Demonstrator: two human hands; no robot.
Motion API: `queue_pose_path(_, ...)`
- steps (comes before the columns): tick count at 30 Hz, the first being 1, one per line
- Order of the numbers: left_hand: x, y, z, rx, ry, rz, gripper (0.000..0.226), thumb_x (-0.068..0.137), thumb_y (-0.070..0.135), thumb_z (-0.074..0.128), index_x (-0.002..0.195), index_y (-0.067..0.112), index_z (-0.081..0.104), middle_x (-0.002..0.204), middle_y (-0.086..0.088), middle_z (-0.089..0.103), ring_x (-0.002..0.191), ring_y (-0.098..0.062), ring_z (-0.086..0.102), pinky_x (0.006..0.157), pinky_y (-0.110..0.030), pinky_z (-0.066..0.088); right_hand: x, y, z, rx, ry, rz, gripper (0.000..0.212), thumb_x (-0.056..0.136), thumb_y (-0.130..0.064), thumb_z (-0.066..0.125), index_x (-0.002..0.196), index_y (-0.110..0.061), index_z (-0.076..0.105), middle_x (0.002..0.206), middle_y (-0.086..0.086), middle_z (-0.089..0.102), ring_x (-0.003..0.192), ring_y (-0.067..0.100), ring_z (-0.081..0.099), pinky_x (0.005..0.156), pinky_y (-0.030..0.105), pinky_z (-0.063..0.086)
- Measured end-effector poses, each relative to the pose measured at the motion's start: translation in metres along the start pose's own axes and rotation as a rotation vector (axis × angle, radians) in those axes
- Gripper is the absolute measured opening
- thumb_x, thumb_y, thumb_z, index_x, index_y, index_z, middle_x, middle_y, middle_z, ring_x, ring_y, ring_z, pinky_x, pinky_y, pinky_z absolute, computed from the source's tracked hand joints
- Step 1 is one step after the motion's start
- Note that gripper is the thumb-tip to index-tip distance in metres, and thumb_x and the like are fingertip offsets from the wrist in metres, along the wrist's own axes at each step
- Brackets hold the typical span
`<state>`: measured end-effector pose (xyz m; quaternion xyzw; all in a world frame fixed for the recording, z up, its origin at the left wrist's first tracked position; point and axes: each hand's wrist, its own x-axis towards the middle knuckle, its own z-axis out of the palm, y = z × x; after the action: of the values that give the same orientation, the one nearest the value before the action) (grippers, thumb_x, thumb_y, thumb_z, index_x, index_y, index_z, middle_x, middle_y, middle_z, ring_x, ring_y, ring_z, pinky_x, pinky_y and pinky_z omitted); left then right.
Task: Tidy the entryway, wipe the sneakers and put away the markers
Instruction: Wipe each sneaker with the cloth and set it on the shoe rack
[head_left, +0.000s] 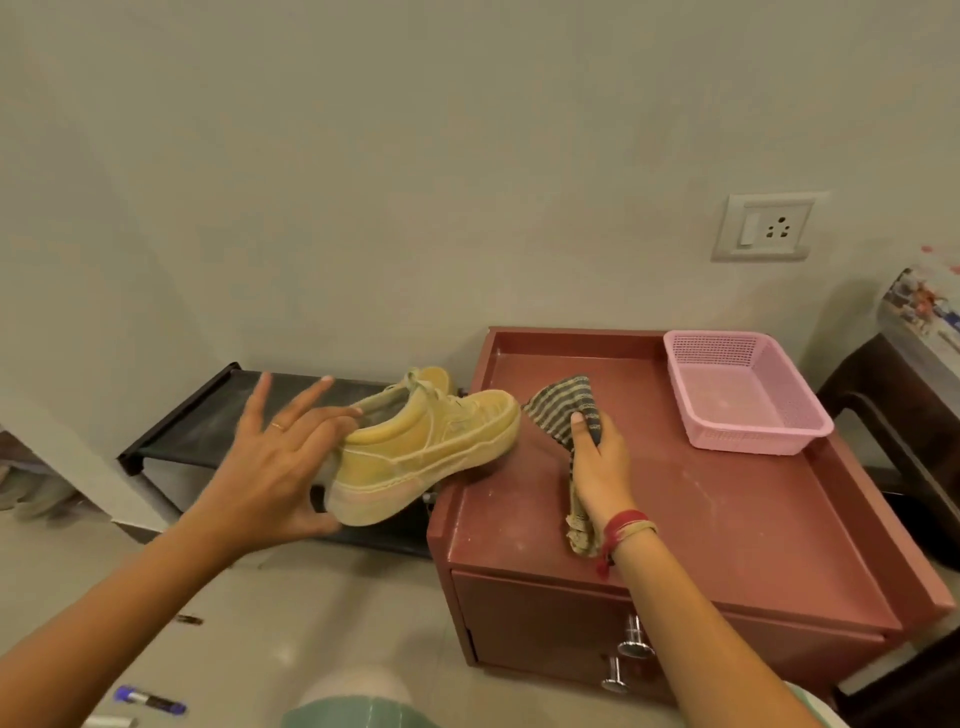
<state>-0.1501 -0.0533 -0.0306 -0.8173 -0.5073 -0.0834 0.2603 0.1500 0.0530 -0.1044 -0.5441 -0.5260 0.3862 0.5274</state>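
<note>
Wiping looked barely begun: the left hand (270, 462) pinched the yellow sneaker (426, 447) by its heel, other fingers splayed, its toe over the counter (727, 519) edge. The right hand (597, 467) gripped the striped cloth (563, 402). A blue marker (150, 700) lay on the floor, and another beside it was cut off by the frame.

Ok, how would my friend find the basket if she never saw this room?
Look for the reddish-brown cabinet below the wall socket. On its top, in the far right corner, sits the basket. It is the only pink thing there, with mesh walls and nothing inside.
</note>
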Motion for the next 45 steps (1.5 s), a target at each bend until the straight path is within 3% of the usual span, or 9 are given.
queue_pose_path(3,-0.026,-0.021,-0.017,0.029,-0.018,-0.087,0.075,0.059,0.061,0.059,0.115,0.011,0.052,0.121,-0.010,0.062,0.135,-0.028,0.034,0.109,-0.069,0.011,-0.009,-0.005,0.014,-0.004,-0.047,0.006,0.023,0.098,-0.026,0.043,0.106,-0.010,0.058,0.093,-0.001,0.061,0.086,0.016,0.056,0.073,0.026,0.038)
queue_pose_path(7,-0.056,-0.043,-0.011,0.056,-0.058,-0.238,0.086,0.048,0.046,0.087,0.117,0.011,0.050,0.129,-0.013,0.058,0.143,-0.025,0.022,0.113,-0.063,0.007,-0.022,-0.011,0.036,0.028,-0.080,0.019,0.022,0.098,-0.027,0.043,0.106,-0.012,0.058,0.092,0.000,0.060,0.087,0.017,0.057,0.073,0.026,0.038)
queue_pose_path(11,-0.067,-0.056,0.020,0.024,0.019,-0.470,0.084,0.051,0.045,0.081,0.118,0.008,0.047,0.129,-0.016,0.056,0.142,-0.029,0.022,0.116,-0.046,-0.003,-0.034,-0.011,0.054,0.118,-0.096,0.037,0.017,0.097,-0.029,0.044,0.103,-0.019,0.056,0.089,-0.007,0.062,0.083,0.010,0.058,0.068,0.022,0.042)
queue_pose_path(15,-0.052,-0.070,0.070,-0.004,0.006,-0.615,0.087,0.049,0.021,0.091,0.121,0.007,0.045,0.130,-0.021,0.054,0.139,-0.040,0.027,0.111,-0.058,0.012,-0.037,-0.005,0.066,0.162,-0.087,0.027,0.013,0.096,-0.029,0.045,0.096,-0.025,0.057,0.088,-0.008,0.064,0.083,0.008,0.060,0.068,0.020,0.044)
queue_pose_path(27,-0.023,-0.083,0.185,0.014,-0.196,-0.566,0.082,0.058,0.022,0.089,0.124,0.010,0.042,0.140,-0.016,0.047,0.138,-0.035,0.032,0.108,-0.063,0.013,-0.002,0.001,0.080,0.173,-0.074,0.065,0.017,0.096,-0.031,0.045,0.101,-0.024,0.060,0.094,-0.009,0.066,0.087,0.004,0.060,0.071,0.019,0.044)
queue_pose_path(31,-0.037,-0.081,0.193,0.002,-0.263,-0.476,0.089,0.058,0.019,0.090,0.130,0.012,0.039,0.142,-0.015,0.045,0.138,-0.033,0.032,0.114,-0.052,0.001,-0.001,0.001,0.079,0.175,-0.072,0.060,0.017,0.096,-0.031,0.044,0.101,-0.025,0.060,0.092,-0.011,0.065,0.084,0.000,0.060,0.067,0.013,0.043)
queue_pose_path(34,-0.045,-0.076,0.184,-0.053,-0.293,-0.492,0.090,0.065,0.013,0.084,0.139,0.018,0.034,0.147,-0.010,0.038,0.142,-0.031,0.024,0.111,-0.061,0.016,-0.004,-0.005,0.073,0.170,-0.067,0.032,0.013,0.096,-0.030,0.045,0.095,-0.028,0.057,0.089,-0.012,0.064,0.080,0.000,0.060,0.062,0.007,0.043)
queue_pose_path(41,0.008,-0.038,0.106,-0.180,0.059,-0.583,0.066,0.077,0.018,0.074,0.135,0.014,0.043,0.151,-0.013,0.032,0.145,-0.032,0.015,0.112,-0.061,0.009,-0.019,-0.019,0.038,0.000,-0.098,-0.137,0.023,0.096,-0.020,0.047,0.116,-0.018,0.057,0.102,-0.006,0.066,0.097,0.010,0.062,0.082,0.026,0.052)
queue_pose_path(45,0.048,0.023,0.060,-0.299,0.240,-0.588,0.049,0.083,0.034,0.061,0.127,0.018,0.046,0.150,-0.008,0.032,0.146,-0.028,0.010,0.112,-0.057,0.005,-0.029,-0.026,-0.001,-0.458,-0.079,-0.651,0.055,0.084,0.005,0.041,0.130,-0.020,0.054,0.128,0.002,0.059,0.103,0.016,0.062,0.090,0.031,0.053)
